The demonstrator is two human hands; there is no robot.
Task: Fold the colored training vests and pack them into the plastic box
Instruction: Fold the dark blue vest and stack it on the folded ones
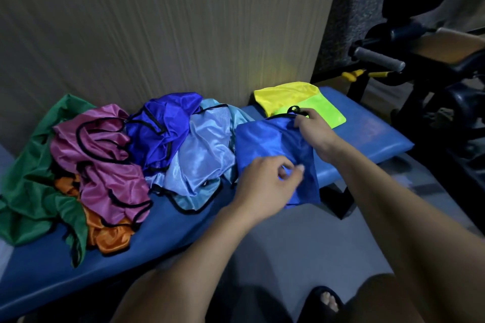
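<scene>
Nearest the camera, a dark sandal with toes showing (326,299) is peeking up from the grey floor (301,249), bare forearms reaching fwd over it. L hand (265,189) is pinching the near edge of the royal-blue shiny mesh vest (265,141), thumb & fingers curled round a bit of the fabric. R hand (315,130) is gripping that same vest's far corner, right by its black trim, fingers curled over the cloth. The vest is lying partly folded on the padded blue vinyl bench (367,128), its near edge hanging over the bench's front. Just left of it, the unfolded pile is sprawling: pale-blue satin vest (202,155), deep-blue vest (162,123) behind, pink black-trimmed vest (105,144), orange vest (107,233) poking out underneath, dark-green vest (29,186) at far left. Beyond the R hand, a folded yellow vest (280,96) & a folded neon-green vest (325,110) are lying flat, touching, at the bench's far end. Behind it all, a beige ribbed wall (157,21); far right, dark gym equipment w/ a grey foam handle (378,59). No box in shot
</scene>
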